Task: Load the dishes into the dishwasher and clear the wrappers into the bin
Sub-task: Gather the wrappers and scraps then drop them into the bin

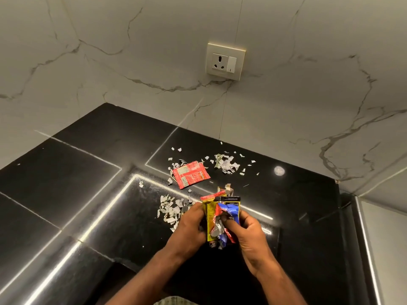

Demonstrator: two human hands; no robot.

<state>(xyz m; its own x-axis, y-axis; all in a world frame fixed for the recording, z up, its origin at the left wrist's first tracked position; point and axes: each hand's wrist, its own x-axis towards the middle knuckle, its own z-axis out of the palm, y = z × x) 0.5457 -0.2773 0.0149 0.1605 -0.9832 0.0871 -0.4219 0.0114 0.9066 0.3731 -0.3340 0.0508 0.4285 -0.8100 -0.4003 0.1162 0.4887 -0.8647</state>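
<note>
On the left the black surface [66, 172] lay bare and glossy, with long streaks of reflected light across it. Nearer the middle sat a heap of grey torn scraps [170, 211], just beside the person's left hand [189, 227]; they looked like bits too small to pick up singly, probably left for a final sweep.

The left hand was curled round the left edge of a bundle of wrappers [220, 219], with the yellow packet on that side, and appeared to serve as the holder into which pieces were gathered. Beyond it, further back on the surface, a red sachet [191, 175] lay flat and apart from both hands, not yet collected, with small scraps around its edges.

The right hand [248, 236] met the bundle from the other side, fingers bent, the thumb and fingertips pinching the crumpled blue, red and silver foil against the yellow packet. Pressing it together this way seemed meant to make one compact handful for carrying to the bin, which was not in view, nor were any dishes or the dishwasher.

Further right and back, a second scatter of pale scraps [226, 164] lay loose on the surface. On the marbled wall [330, 62] above was a wall socket [225, 61].
</note>
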